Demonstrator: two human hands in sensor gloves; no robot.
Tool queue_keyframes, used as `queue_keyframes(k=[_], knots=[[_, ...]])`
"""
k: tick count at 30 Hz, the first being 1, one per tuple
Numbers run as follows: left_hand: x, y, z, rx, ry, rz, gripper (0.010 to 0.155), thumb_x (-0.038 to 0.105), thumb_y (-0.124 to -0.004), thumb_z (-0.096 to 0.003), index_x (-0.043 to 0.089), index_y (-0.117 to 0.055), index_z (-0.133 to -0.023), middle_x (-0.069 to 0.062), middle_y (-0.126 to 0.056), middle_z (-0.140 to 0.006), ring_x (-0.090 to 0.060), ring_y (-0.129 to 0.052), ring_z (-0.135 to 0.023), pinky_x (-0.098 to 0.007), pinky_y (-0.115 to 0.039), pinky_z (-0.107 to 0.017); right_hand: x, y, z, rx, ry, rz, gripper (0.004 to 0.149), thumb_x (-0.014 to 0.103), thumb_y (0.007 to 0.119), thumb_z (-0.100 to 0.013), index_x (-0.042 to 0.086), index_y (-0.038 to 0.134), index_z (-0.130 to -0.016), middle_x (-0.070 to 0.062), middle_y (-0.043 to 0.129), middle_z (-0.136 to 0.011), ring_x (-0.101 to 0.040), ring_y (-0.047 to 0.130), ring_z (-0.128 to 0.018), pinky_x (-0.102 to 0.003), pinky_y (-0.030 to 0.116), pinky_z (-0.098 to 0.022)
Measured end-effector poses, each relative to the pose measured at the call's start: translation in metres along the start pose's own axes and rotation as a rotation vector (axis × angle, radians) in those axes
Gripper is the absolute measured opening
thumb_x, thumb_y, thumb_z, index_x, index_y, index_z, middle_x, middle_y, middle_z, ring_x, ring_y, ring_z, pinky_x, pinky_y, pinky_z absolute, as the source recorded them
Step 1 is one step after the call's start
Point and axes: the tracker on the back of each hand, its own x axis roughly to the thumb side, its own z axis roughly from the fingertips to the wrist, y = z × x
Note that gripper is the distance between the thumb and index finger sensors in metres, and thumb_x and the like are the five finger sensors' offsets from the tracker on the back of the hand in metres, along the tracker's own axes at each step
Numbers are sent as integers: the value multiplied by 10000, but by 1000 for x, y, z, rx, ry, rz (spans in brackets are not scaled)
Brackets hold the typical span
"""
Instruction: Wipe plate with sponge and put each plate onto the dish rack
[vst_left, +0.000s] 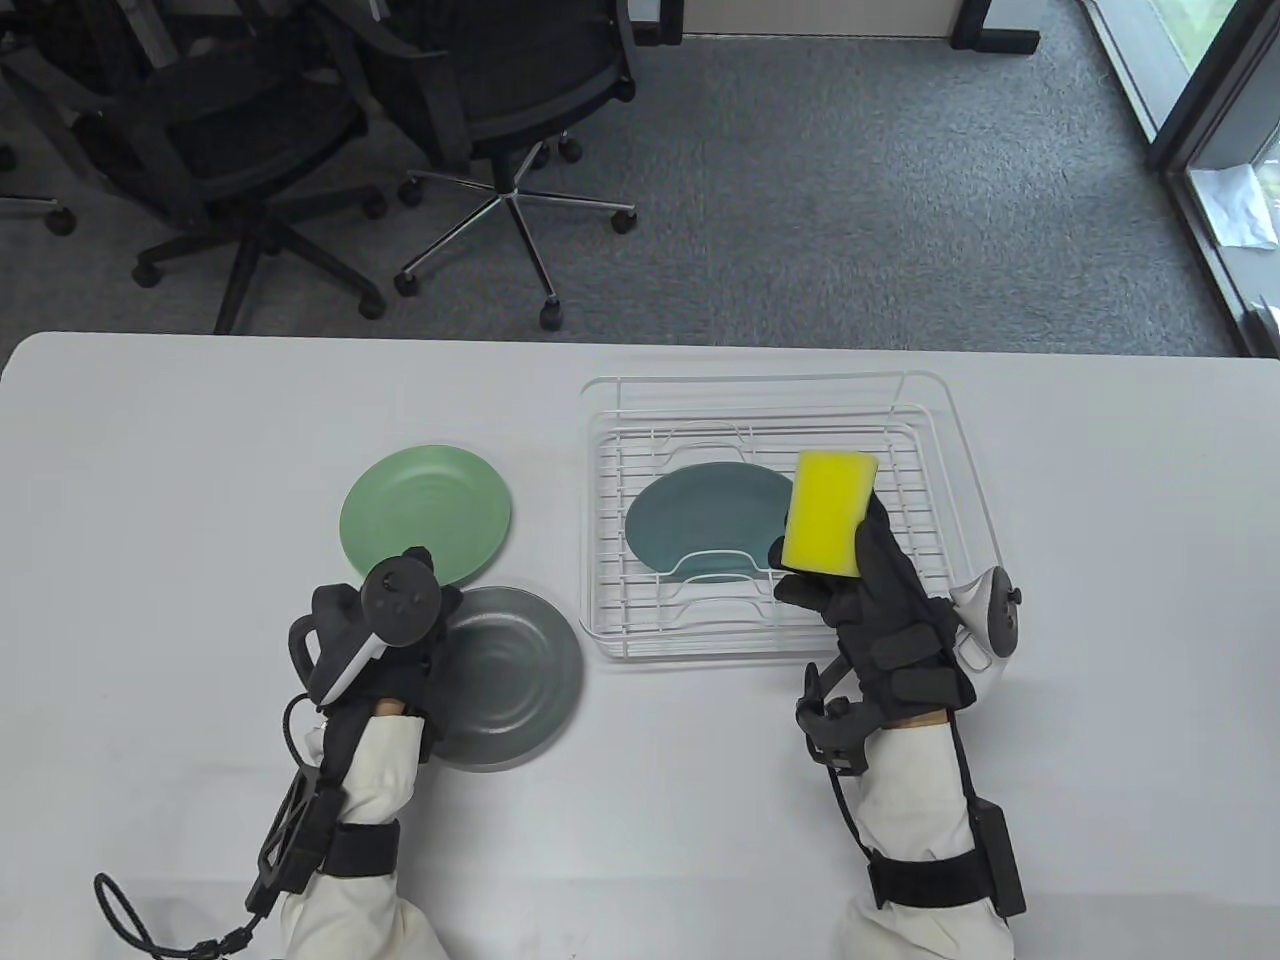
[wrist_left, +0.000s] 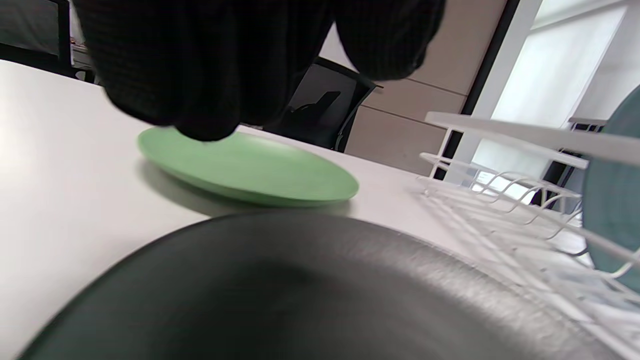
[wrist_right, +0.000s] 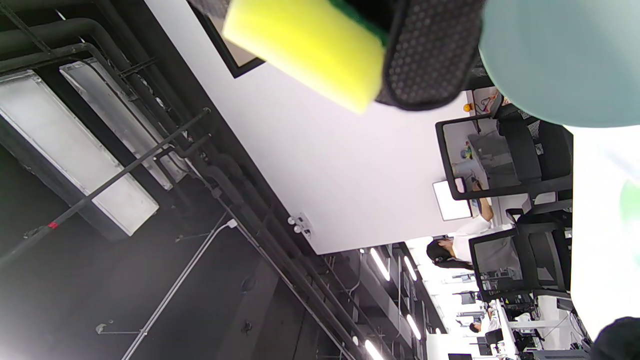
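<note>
A dark grey plate (vst_left: 515, 675) (wrist_left: 320, 290) lies at the front of the table. My left hand (vst_left: 440, 612) (wrist_left: 210, 75) sits over its left rim with fingers curled, gripping that edge; a shadow shows under that side. Just behind it a green plate (vst_left: 425, 515) (wrist_left: 250, 170) lies flat. A teal plate (vst_left: 705, 520) (wrist_left: 615, 200) (wrist_right: 560, 55) leans in the white wire dish rack (vst_left: 960, 470) (wrist_left: 500, 130). My right hand (vst_left: 822, 588) holds the yellow sponge (vst_left: 828, 515) (wrist_right: 305, 45) upright above the rack's front right part, beside the teal plate.
The rack stands on the right half of the white table (vst_left: 150, 480). Office chairs (vst_left: 500, 110) stand on the carpet beyond the far edge. Bare tabletop lies left of the plates and right of the rack.
</note>
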Motion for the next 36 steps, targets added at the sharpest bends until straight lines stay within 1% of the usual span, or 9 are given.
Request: queue_keyframes(k=[7, 10, 15, 17, 19, 21, 27, 30, 36], knots=[[-11, -17, -3, -89, 86, -115, 610, 345, -775, -541, -5, -719, -1038, -221, -923, -902, -394, -1014, -708, -416, -930, -443, -4, 1, -1, 4, 14, 5, 663, 358, 473, -715, -1, 153, -1171, -392, 483, -1062, -477, 707, -851, -463, 744, -611], [-14, -24, -4, -158, 110, -163, 599, 349, -775, -539, 4, -736, -1028, -207, -940, -883, -364, -1026, -687, -395, -934, -430, -5, 0, -1, 1, 14, 3, 662, 360, 469, -716, -1, 150, -1171, -390, 483, -1062, -475, 707, -851, -463, 744, -611], [-16, -41, -9, -283, 133, -179, 616, 370, -780, -530, 3, -747, -1023, -186, -954, -860, -307, -1032, -647, -353, -935, -399, -5, -2, -1, -3, 8, 8, 662, 361, 469, -717, -1, 152, -1171, -391, 483, -1063, -474, 707, -851, -462, 743, -613], [-15, -47, -10, -284, 141, -206, 644, 381, -795, -515, -5, -733, -1028, -184, -927, -845, -267, -1017, -627, -330, -924, -387, -5, -2, -1, -7, 9, 8, 663, 361, 470, -716, -2, 151, -1171, -391, 485, -1061, -474, 708, -851, -462, 744, -611], [-16, -49, -12, -282, 149, -253, 637, 381, -813, -499, 12, -749, -1015, -132, -940, -800, -218, -1021, -584, -295, -925, -356, -6, -3, -1, -10, 12, 7, 661, 360, 469, -717, -1, 153, -1171, -392, 484, -1061, -475, 708, -850, -462, 743, -612], [-17, -51, -11, -286, 160, -258, 640, 373, -815, -493, 15, -742, -1018, -110, -924, -796, -209, -1003, -592, -298, -917, -365, -6, -3, -1, -13, 15, 8, 662, 359, 470, -716, -2, 152, -1171, -393, 485, -1060, -476, 707, -850, -462, 744, -612], [-22, -48, -11, -283, 163, -202, 533, 341, -824, -481, 83, -836, -947, -97, -944, -751, -192, -1006, -539, -288, -911, -330, -6, -4, 0, -20, 18, 10, 662, 358, 471, -716, -5, 155, -1171, -393, 486, -1059, -478, 708, -848, -462, 744, -610], [-25, -39, -9, -270, 164, -139, 481, 343, -828, -484, 133, -847, -916, -74, -947, -732, -176, -1003, -511, -269, -906, -311, -6, -4, 0, -22, 17, 11, 662, 358, 471, -716, -4, 155, -1171, -394, 487, -1059, -477, 710, -846, -462, 744, -610], [-40, -12, -3, -189, 150, 160, 409, 319, -849, -489, 160, -885, -864, -46, -1006, -705, -171, -1029, -455, -243, -913, -264, -7, -6, 0, -27, 19, 13, 661, 357, 471, -716, -6, 156, -1171, -394, 487, -1058, -479, 709, -846, -463, 744, -610]])
